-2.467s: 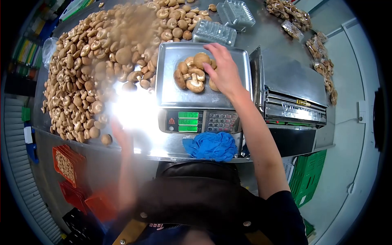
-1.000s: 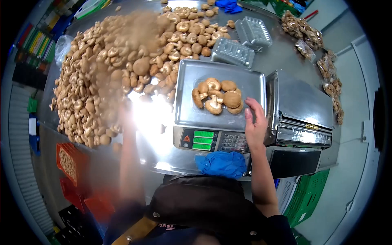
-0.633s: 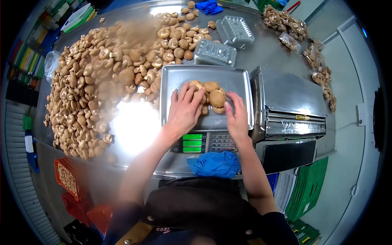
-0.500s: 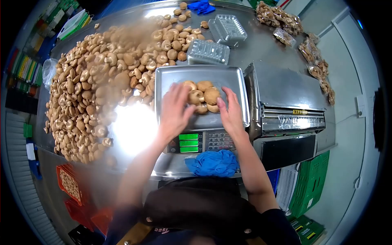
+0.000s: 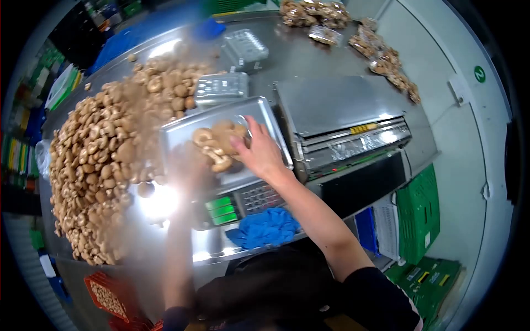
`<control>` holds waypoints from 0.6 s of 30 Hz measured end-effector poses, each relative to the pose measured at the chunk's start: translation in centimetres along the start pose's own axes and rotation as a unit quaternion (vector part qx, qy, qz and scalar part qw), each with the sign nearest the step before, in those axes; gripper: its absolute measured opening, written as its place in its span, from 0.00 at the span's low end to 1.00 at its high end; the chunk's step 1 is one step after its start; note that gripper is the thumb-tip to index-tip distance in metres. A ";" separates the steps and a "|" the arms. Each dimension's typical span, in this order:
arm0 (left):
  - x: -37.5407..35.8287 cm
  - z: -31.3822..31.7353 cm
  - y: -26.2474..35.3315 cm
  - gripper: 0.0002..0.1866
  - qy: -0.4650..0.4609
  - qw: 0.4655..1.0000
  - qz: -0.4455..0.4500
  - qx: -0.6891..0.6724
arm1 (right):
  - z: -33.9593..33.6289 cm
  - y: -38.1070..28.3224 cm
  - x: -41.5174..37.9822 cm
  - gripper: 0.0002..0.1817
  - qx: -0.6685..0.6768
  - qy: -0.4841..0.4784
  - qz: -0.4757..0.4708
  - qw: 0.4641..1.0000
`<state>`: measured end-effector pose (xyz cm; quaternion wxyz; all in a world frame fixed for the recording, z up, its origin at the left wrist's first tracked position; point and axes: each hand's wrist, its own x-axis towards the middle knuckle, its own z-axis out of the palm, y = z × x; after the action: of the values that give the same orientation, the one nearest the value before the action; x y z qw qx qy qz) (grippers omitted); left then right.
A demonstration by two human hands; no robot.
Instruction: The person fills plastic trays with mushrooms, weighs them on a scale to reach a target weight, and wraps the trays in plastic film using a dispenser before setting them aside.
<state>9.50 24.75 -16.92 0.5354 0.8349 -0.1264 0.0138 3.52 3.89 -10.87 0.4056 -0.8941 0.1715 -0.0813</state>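
Several brown mushrooms (image 5: pixel 212 149) are grouped on the steel tray (image 5: pixel 179 128) of a weighing scale, whose green display (image 5: pixel 221 210) is lit. My right hand (image 5: pixel 258 147) is at the right side of the group, fingers curved around its edge, thumb against a mushroom. My left hand (image 5: pixel 190 168) is blurred by motion and glare at the tray's left edge; what its fingers do is not visible. A crumpled blue cloth or glove (image 5: pixel 264 228) lies in front of the keypad.
A large mushroom heap (image 5: pixel 91 171) covers the table's left. Clear plastic trays (image 5: pixel 222 87) stand behind the scale. A film-wrapping machine (image 5: pixel 353 146) is on the right. Packed mushrooms (image 5: pixel 386 63) line the back right. Green crates (image 5: pixel 419 215) stand below.
The view has turned, and the scale now appears tilted and further left. My left hand has moved away from the mushrooms to the tray's left edge. My right hand stays beside them.
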 end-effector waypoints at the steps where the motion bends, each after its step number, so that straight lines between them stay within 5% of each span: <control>1: -0.2 0.5 2.6 0.37 0.002 0.998 -0.022 -0.061 | -2.1 -0.2 -0.5 0.39 0.011 0.009 -0.020 1.000; 4: -0.7 3.5 10.5 0.36 -0.004 0.987 -0.058 -0.148 | -8.1 1.3 -0.3 0.39 0.040 0.023 -0.035 0.998; 6: 0.5 8.3 10.7 0.36 -0.002 1.000 0.001 -0.012 | -12.3 4.3 0.4 0.39 0.034 0.037 -0.033 0.998; 8: 0.5 13.7 13.6 0.44 -0.034 0.998 -0.032 -0.046 | -16.2 8.8 1.4 0.39 0.025 0.067 -0.041 0.997; 12: 0.8 23.6 19.6 0.40 -0.045 0.996 0.049 0.064 | -24.4 16.4 2.8 0.35 0.015 0.047 -0.017 0.999; 18: 1.4 33.1 25.3 0.42 -0.120 0.984 0.001 0.130 | -32.0 25.4 5.9 0.32 -0.030 -0.014 -0.060 0.998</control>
<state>1.40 -15.23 -8.23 0.4032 0.8930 -0.1875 -0.0695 -6.25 -36.13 -8.89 0.3755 -0.9156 0.1143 -0.0878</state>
